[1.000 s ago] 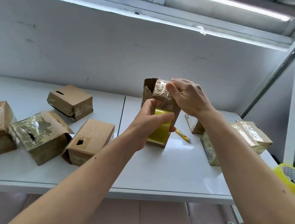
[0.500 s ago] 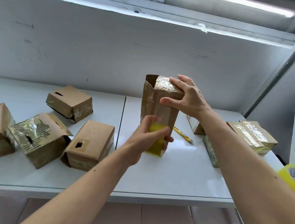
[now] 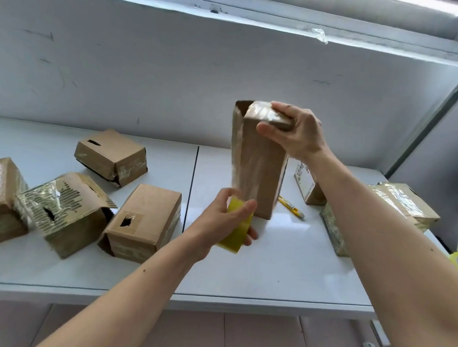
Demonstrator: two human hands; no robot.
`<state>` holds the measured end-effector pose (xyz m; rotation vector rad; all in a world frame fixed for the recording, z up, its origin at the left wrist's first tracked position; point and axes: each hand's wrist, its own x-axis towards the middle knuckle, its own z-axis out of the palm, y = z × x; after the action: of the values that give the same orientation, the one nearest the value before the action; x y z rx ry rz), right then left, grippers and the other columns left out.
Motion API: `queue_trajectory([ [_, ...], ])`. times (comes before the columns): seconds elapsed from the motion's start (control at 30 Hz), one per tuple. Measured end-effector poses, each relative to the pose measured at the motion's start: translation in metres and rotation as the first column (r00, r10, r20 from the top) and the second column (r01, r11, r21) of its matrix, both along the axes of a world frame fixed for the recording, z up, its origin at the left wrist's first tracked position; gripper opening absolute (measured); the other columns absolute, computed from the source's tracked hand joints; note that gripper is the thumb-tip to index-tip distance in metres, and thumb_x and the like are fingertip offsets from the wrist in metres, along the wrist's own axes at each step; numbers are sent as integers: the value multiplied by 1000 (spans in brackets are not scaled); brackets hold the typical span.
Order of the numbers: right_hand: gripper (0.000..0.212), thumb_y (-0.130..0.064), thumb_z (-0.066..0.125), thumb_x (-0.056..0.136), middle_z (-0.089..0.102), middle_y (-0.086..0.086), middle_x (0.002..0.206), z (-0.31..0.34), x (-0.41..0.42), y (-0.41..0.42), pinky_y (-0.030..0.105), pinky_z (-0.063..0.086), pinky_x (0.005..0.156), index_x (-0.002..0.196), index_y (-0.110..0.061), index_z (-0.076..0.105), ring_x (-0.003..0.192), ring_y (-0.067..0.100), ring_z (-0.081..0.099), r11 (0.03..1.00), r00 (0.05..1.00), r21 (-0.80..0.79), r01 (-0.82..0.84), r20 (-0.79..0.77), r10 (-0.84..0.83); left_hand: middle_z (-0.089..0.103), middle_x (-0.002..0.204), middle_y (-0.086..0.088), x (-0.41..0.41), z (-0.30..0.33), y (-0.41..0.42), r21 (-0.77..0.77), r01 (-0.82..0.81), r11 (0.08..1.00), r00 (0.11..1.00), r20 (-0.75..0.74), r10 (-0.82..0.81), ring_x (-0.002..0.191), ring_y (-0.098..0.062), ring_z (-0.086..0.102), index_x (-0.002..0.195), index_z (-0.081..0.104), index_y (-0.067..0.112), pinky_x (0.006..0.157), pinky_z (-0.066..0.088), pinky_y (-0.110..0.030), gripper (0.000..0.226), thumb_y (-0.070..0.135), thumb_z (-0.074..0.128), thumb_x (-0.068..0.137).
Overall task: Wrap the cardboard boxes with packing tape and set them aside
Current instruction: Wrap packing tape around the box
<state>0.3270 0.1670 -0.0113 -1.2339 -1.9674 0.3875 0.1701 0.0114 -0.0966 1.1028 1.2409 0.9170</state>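
Head view: my right hand point(image 3: 295, 135) clamps the upright box point(image 3: 259, 174) steady; my left hand point(image 3: 225, 218) grips the tape roll point(image 3: 237, 231), drawing tape down.

I cannot read any text; the small box point(image 3: 307, 186) behind my right arm carries a printed label, too blurred.

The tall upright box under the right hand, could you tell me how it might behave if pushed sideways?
The tall box stands on its small end, so it would probably tip rather than slide. The right hand steadies its top. Its glossy tape may make it slippery.
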Motion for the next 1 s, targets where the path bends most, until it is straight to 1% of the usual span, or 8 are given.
queue_trajectory([
  [0.1, 66, -66, 74, 74, 66, -7, 125, 8, -1, -4, 32, 46, 106, 129, -30, 65, 120, 11, 57, 998, 988, -42, 50, -142, -56, 75, 90, -14, -3, 9, -12, 78, 31, 996, 964, 261, -51, 69, -23, 63, 129, 44, 24, 74, 53, -34, 38, 7, 54, 98],
  [0.17, 69, -73, 72, 68, 68, -9, 120, 15, -1, -10, 37, 53, 99, 124, -33, 67, 115, 11, 60, 995, 984, -82, 58, -161, -70, 75, 95, -17, -5, 10, -21, 36, 69, 997, 949, 305, -76, 76, -26, 65, 132, 42, 23, 79, 53, -38, 49, -5, 52, 92],
  [0.27, 76, -80, 70, 59, 70, -7, 113, 26, 2, -20, 41, 62, 74, 119, -34, 70, 102, 14, 67, 985, 971, -163, 57, -221, -93, 75, 86, -16, -5, 0, -35, -76, 65, 995, 994, 98, -57, 63, -25, 65, 130, 39, 24, 66, 55, -35, 31, 16, 52, 103],
  [0.33, 72, -81, 70, 58, 69, -5, 111, 28, 6, -25, 41, 63, 62, 114, -36, 71, 99, 17, 68, 972, 975, -227, 61, -197, -107, 73, 79, -15, -6, -1, -46, -155, 70, 985, 997, 52, -62, 54, -23, 60, 124, 44, 19, 58, 52, -33, 23, 30, 51, 104],
  [0.5, 49, -71, 68, 76, 68, 0, 109, 22, 12, -31, 38, 61, 57, 110, -36, 70, 97, 20, 66, 890, 976, -451, 68, -154, -153, 71, 91, -23, -11, -1, -67, -244, 153, 958, 954, 291, -78, 58, -23, 60, 120, 45, 8, 64, 56, -40, 23, 14, 55, 101],
  [0.73, 51, -70, 70, 75, 69, 7, 103, -15, 6, -17, 53, 61, 70, 105, -29, 71, 87, 25, 68, 756, 980, -651, 74, -94, -177, 69, 81, -22, -11, -7, -77, -442, 145, 885, 947, 322, 6, 52, -19, 61, 109, 50, 3, 54, 56, -33, 23, 24, 54, 102],
  [0.87, 57, -74, 70, 70, 69, 13, 109, -36, 1, 5, 52, 61, 67, 102, -27, 72, 86, 29, 68, 698, 970, -714, 60, -122, -209, 68, 76, -23, -9, -13, -72, -525, 137, 840, 923, 376, 84, 47, -19, 61, 107, 48, 5, 50, 56, -30, 31, 34, 57, 100],
  [1.0, 70, -75, 73, 65, 67, 16, 112, -60, -4, 25, 44, 60, 58, 104, -17, 69, 89, 31, 69, 621, 971, -780, 77, -84, -225, 68, 76, -23, -5, -28, -60, -542, 98, 834, 924, 362, 127, 48, -21, 59, 108, 48, 0, 49, 54, -32, 25, 20, 58, 98],
])
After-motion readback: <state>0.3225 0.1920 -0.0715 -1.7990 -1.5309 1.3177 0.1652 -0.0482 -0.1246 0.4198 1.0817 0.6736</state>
